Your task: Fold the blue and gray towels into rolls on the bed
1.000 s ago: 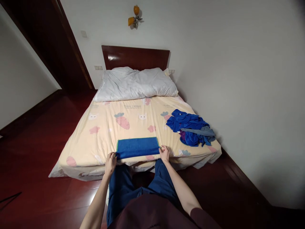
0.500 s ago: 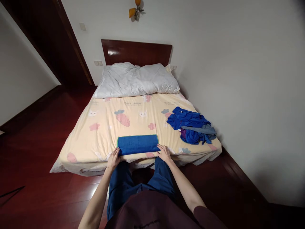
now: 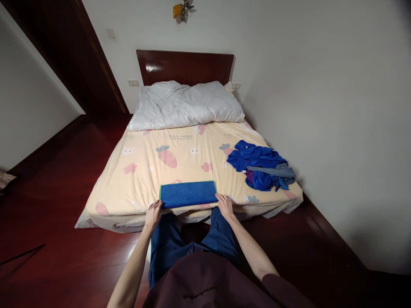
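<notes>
Blue cloth (image 3: pixel 189 194) with green edging lies in front of you at the lower centre of the frame, a long strip on the near end of the cream, carrot-printed bed (image 3: pixel 141 188). That bed fills the middle of your view, with white bedding (image 3: pixel 186 106) bunched across its upper end and a heap of mostly blue fabric (image 3: pixel 261 158) right of centre, apart from the cloth. Your left hand (image 3: pixel 154 212) touches the cloth's lower left corner, your right hand (image 3: pixel 225 206) its lower right; whether either pinches or merely presses, you cannot tell.
</notes>
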The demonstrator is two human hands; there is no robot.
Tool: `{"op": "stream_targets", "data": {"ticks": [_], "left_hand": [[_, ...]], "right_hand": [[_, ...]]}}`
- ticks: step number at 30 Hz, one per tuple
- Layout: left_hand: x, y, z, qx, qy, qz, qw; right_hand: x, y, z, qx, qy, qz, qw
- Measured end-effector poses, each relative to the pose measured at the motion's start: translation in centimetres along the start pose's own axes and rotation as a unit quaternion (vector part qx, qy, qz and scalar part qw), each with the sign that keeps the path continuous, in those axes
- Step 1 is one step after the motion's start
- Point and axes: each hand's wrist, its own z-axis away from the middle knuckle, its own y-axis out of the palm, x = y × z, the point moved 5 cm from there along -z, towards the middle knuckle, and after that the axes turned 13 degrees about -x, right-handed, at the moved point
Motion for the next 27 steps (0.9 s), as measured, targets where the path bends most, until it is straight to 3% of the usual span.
{"op": "stream_targets", "data": {"ticks": [4,13,18,27], "left_hand": [[1.1,-0.4,0.7,-0.007,-0.057,0.04,0.998],[3.9,1.1,0.0,-0.079,-0.142,0.149,0.975],[4.6,1.7,-0.1,-0.104,-0.176,0.166,0.965],[4.6,2.2,-0.5,-0.113,-0.19,0.199,0.955]], "right_hand": [[-1.0,-0.7,1.4,-0.001,-0.009,-0.084,0.996],[-3.3,1.2,-0.3,-0.026,0.113,-0.243,0.963],[-3.9,1.4,-0.3,-0.059,0.163,-0.227,0.958],[-3.9,1.2,-0.7,-0.078,0.176,-0.198,0.961]]}}
